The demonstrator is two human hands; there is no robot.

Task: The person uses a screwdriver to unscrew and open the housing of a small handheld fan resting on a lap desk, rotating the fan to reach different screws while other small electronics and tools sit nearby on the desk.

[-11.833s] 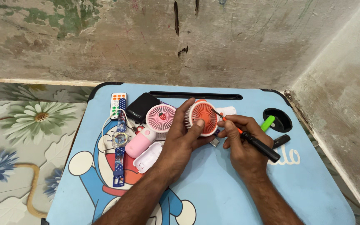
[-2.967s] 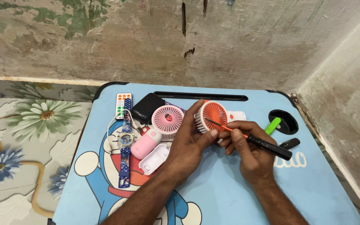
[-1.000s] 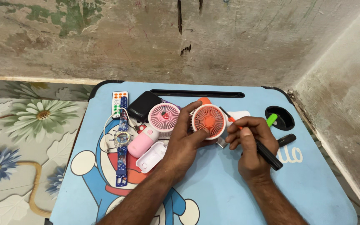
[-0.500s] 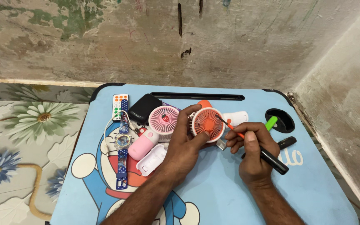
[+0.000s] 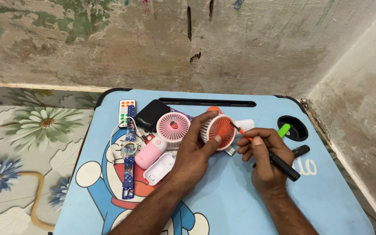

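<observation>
My left hand (image 5: 196, 150) grips a small orange hand fan (image 5: 219, 131) by its round head, tilted up off the blue lap table (image 5: 327, 196). My right hand (image 5: 262, 159) holds a screwdriver (image 5: 279, 164) with a black handle and an orange shaft. Its tip touches the fan's right rim. A pink hand fan (image 5: 166, 132) lies just left of my left hand, with a white cover piece (image 5: 159, 167) below it.
A blue wristwatch (image 5: 129, 152), a small white remote (image 5: 124, 112) and a black pouch (image 5: 151, 114) lie at the table's left. A green marker (image 5: 283, 129) leans at the round cup hole (image 5: 299, 130); a black marker (image 5: 300, 151) lies nearby. A rough wall runs behind and to the right.
The fan and both hands stay close together. The screwdriver tip has shifted slightly up along the fan's right rim, and the view has moved a little.
</observation>
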